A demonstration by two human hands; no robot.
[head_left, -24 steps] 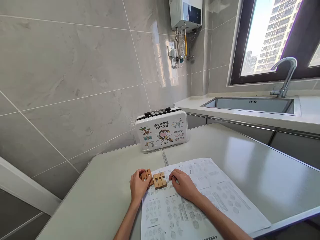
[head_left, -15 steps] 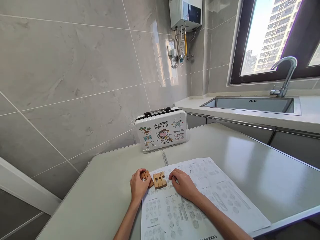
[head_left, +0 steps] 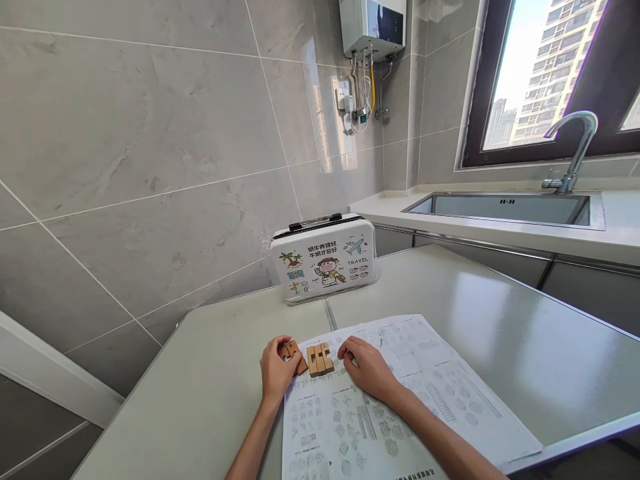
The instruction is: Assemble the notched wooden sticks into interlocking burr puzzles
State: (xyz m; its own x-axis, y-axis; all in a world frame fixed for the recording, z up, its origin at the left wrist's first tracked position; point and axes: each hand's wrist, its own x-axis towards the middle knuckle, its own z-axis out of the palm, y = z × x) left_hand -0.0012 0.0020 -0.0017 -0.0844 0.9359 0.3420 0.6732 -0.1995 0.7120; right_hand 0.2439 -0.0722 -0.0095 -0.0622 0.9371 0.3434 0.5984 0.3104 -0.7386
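My left hand point(head_left: 276, 368) rests at the left edge of the printed sheet, fingers curled round darker brown notched wooden puzzle blocks point(head_left: 298, 360). Part of these blocks is hidden under the fingers. Just right of them, several lighter wooden puzzle blocks point(head_left: 320, 361) lie side by side on the paper, with notches showing between them. My right hand point(head_left: 369, 365) lies on the sheet to the right of the lighter blocks, apart from them. Its fingers are loosely curled together, and nothing shows in them.
A large instruction sheet point(head_left: 360, 433) with printed diagrams covers the near part of the table point(head_left: 210, 373). Behind it stands a white cartoon-printed case point(head_left: 325, 263) against the tiled wall. A counter with a sink point(head_left: 505, 208) is at the right.
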